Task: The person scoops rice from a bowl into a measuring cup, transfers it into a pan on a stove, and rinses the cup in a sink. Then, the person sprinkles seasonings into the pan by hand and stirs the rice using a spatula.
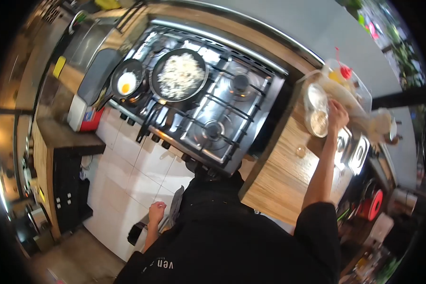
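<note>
My right hand [337, 116] reaches over the wooden counter [279, 165], its fingers bunched at the edge of a small tub [319, 124] of beige grainy stuff. What its fingertips hold, if anything, is hidden. A whitish oval container or lid [315, 96] adjoins the tub. Low by my side hangs my left hand [157, 211], its fingers curled in with nothing visible in them. On the stove, a large frying pan [151, 78] contains chopped pale food [181, 75]. Beside it, a smaller pan [136, 69] holds an egg [126, 84] with its yolk showing.
The gas stove [222, 113] has bare burners on its right side. Metal containers [359, 155] sit near my right forearm. Behind the tub stands a clear bin [362, 97] with a red-topped bottle [345, 72]. A grey and red appliance [87, 116] is left of the stove.
</note>
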Demonstrator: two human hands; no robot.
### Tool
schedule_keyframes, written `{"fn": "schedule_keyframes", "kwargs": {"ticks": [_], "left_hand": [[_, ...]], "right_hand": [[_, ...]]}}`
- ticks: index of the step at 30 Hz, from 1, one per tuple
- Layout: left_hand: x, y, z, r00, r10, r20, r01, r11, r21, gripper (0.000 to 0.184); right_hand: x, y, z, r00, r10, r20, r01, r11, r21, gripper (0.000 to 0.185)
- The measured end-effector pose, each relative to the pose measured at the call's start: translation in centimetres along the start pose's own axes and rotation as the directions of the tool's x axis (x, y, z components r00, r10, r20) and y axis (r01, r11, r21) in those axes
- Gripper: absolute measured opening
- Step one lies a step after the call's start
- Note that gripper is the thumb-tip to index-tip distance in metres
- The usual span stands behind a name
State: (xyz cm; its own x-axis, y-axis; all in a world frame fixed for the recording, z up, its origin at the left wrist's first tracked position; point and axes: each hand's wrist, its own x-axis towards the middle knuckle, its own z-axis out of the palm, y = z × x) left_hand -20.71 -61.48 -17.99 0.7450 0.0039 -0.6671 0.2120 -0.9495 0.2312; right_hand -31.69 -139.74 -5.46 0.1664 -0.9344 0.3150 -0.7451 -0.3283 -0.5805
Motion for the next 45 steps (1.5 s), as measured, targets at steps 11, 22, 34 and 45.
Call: {"fn": "schedule_keyframes", "kwargs": {"ticks": [11, 22, 34, 45], "left_hand": [[0.7, -19.6, 7.5, 0.948, -0.221, 0.231, 0.318, 0.728, -0.608, 0.024], [-6.8, -24.3, 10.0, 0.795, -0.417, 0.441, 0.607, 0.550, -0.574, 0.022], [-4.0, -25.5, 9.2, 0.755, -0.407, 0.514, 0.655, 0.427, -0.623, 0.023], [-2.2, -20.6, 5.6, 0.968, -0.142, 0.208, 0.223, 0.864, -0.451, 0.021]], "right_hand": [[-11.5, -38.8, 2.4, 0.788, -0.614, 0.037, 0.575, 0.757, 0.309, 0.025], [-13.4, -50.5, 5.4, 0.454, -0.890, 0.050, 0.891, 0.454, -0.019, 0.027], [-14.7, -52.4, 4.1, 0.526, -0.828, -0.193, 0.844, 0.481, 0.236, 0.010], [-16.0, -38.7, 12.0, 0.431, -0.162, 0.887, -0.874, -0.321, 0.366, 0.014]]}}
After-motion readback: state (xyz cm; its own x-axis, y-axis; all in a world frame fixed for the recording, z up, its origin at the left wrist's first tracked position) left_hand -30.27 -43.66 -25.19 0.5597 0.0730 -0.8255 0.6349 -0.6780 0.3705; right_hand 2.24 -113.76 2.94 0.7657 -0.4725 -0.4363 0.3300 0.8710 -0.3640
